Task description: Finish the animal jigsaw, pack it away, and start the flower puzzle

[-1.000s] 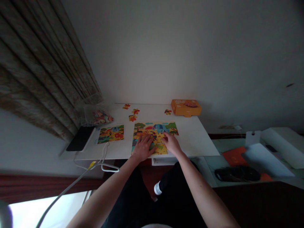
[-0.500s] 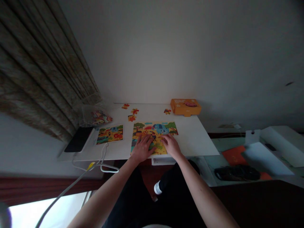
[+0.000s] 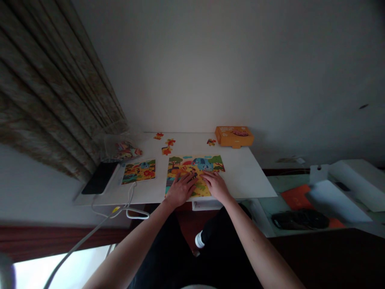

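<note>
A partly joined jigsaw puzzle [image 3: 177, 161] with a colourful animal picture lies flat near the table's front edge. My left hand [image 3: 179, 190] rests on its lower middle, palm down with the fingers stretched out. On the right part of the puzzle, below the blue elephant, lies my right hand [image 3: 215, 185]. Its fingers point left, touch the surface and are slightly apart. Whether a piece is under these fingertips is hidden. Left of the puzzle is a picture card [image 3: 138, 171] with a similar animal scene.
Several loose puzzle pieces [image 3: 166, 150] are scattered behind the puzzle, one puzzle piece [image 3: 211, 142] near the orange box [image 3: 234, 136]. At left are a clear plastic bag [image 3: 117, 147], a dark tablet-like device [image 3: 100, 178] and a white cable [image 3: 131, 196]. Curtains [image 3: 60, 80] hang beside the table.
My right hand's fingers have shifted slightly left on the puzzle and look straighter. My left hand stays in about the same place, its fingers a little closer together.
</note>
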`<action>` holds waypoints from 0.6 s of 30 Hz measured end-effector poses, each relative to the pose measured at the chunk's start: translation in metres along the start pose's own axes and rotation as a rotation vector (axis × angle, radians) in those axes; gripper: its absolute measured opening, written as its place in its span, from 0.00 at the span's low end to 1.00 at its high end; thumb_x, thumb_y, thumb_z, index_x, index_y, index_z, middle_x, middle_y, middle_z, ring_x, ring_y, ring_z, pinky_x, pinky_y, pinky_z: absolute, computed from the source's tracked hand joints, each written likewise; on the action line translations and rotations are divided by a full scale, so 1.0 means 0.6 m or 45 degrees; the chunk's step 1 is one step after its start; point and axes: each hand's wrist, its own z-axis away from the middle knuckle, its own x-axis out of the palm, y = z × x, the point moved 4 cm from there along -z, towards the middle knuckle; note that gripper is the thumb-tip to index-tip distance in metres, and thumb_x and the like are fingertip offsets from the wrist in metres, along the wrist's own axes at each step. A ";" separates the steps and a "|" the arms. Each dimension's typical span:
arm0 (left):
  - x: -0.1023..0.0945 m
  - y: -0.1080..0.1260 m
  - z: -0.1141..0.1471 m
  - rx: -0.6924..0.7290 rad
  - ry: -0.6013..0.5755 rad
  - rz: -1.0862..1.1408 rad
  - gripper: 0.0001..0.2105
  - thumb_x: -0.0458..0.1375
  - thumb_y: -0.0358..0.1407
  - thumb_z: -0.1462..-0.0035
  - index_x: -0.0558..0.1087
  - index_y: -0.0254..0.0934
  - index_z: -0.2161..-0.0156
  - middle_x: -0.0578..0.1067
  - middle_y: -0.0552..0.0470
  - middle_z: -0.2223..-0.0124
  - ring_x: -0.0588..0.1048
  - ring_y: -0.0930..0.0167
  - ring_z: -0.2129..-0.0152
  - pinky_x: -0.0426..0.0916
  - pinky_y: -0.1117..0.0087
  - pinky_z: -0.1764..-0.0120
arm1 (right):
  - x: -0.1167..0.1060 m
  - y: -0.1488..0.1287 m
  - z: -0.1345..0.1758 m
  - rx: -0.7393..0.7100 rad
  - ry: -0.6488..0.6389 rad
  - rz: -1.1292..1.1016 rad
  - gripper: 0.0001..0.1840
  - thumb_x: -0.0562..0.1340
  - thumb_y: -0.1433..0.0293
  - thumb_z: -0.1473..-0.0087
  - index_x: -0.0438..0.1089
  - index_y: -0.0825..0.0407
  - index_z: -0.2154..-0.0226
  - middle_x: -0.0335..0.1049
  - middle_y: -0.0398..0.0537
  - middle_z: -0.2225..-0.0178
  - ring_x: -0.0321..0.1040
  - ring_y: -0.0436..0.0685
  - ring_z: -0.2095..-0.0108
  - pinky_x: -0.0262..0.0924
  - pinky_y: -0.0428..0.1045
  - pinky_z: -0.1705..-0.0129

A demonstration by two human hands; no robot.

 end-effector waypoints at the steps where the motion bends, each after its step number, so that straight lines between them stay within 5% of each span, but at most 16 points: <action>1: -0.001 0.000 0.000 0.002 0.007 -0.002 0.20 0.47 0.40 0.27 0.69 0.47 0.35 0.68 0.49 0.32 0.65 0.59 0.34 0.53 0.43 0.32 | -0.001 0.000 0.001 0.000 0.010 -0.010 0.19 0.59 0.76 0.36 0.79 0.44 0.49 0.76 0.49 0.44 0.72 0.63 0.51 0.67 0.59 0.46; 13: -0.004 -0.003 -0.006 0.008 0.063 0.080 0.18 0.53 0.39 0.30 0.73 0.47 0.39 0.72 0.48 0.35 0.69 0.59 0.37 0.57 0.46 0.34 | -0.009 -0.001 0.012 0.019 0.092 -0.161 0.12 0.67 0.69 0.39 0.80 0.46 0.53 0.78 0.53 0.48 0.71 0.64 0.48 0.66 0.60 0.45; 18: -0.028 -0.095 -0.044 -0.223 0.163 0.170 0.18 0.54 0.35 0.33 0.74 0.45 0.41 0.73 0.45 0.36 0.71 0.60 0.40 0.63 0.52 0.37 | -0.006 0.005 0.012 0.036 0.118 -0.256 0.09 0.67 0.68 0.40 0.80 0.47 0.56 0.78 0.53 0.49 0.71 0.64 0.49 0.66 0.61 0.44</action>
